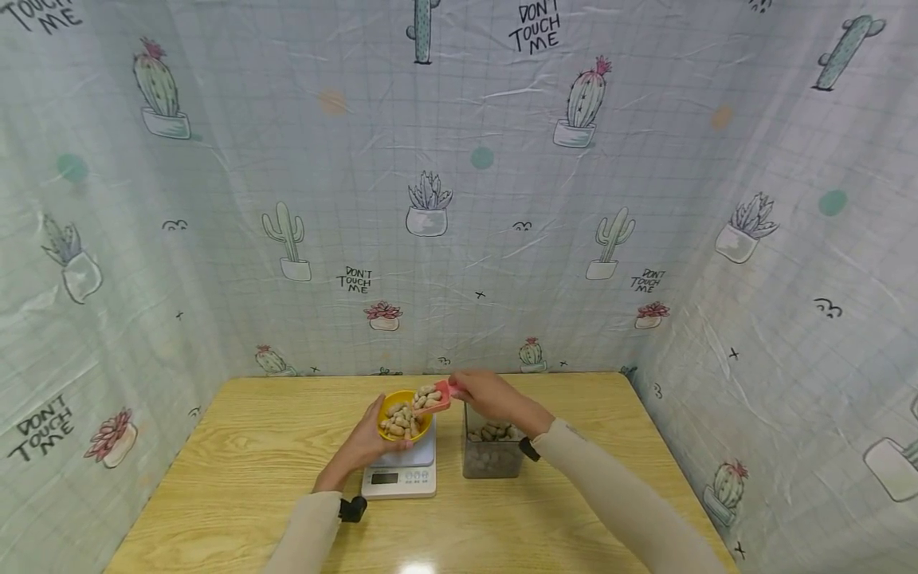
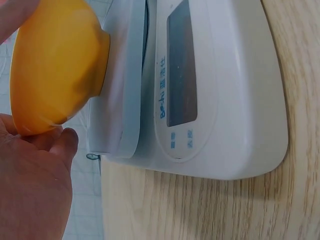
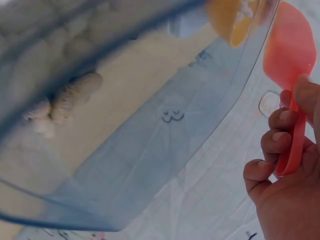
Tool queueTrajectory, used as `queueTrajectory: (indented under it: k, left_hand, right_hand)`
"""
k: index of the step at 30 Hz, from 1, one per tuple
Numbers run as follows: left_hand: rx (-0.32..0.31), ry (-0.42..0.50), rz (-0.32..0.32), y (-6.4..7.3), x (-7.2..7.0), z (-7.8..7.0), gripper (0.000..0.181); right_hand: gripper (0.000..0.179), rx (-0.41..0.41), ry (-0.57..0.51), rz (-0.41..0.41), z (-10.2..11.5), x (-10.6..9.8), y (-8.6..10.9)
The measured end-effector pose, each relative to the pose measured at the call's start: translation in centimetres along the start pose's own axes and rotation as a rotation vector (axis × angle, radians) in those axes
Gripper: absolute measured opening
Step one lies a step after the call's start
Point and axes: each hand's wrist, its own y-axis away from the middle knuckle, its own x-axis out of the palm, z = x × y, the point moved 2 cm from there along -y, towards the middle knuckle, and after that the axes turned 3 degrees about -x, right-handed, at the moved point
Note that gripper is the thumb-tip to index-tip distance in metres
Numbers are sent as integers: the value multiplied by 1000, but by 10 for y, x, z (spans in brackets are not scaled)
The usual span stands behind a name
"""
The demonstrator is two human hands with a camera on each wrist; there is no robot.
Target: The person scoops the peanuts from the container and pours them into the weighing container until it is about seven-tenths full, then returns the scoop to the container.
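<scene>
A yellow bowl (image 1: 385,434) of unshelled peanuts (image 1: 402,420) sits over the plate of a white kitchen scale (image 1: 398,481). My left hand (image 1: 368,438) grips the bowl's side, thumb toward the front; the left wrist view shows the bowl's foot (image 2: 104,65) right at the scale plate (image 2: 122,100). With curled fingers my right hand (image 1: 495,396) holds a red scoop (image 3: 292,45) by its handle. More peanuts (image 1: 428,396) lie in the scoop, whose front edge overlaps the bowl's right rim in the head view.
Right of the scale stands a clear plastic container (image 1: 492,466) with peanuts inside, under my right forearm. Both stand on a wood-grain table (image 1: 287,446). A cactus-print curtain (image 1: 459,263) hangs behind the table and along both sides.
</scene>
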Motion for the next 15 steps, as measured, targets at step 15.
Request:
queueTrajectory:
  k: [15]
  left_hand:
    - [-3, 1, 5, 1, -1, -2, 121]
  right_hand:
    - [20, -76, 383, 148, 20, -3, -32]
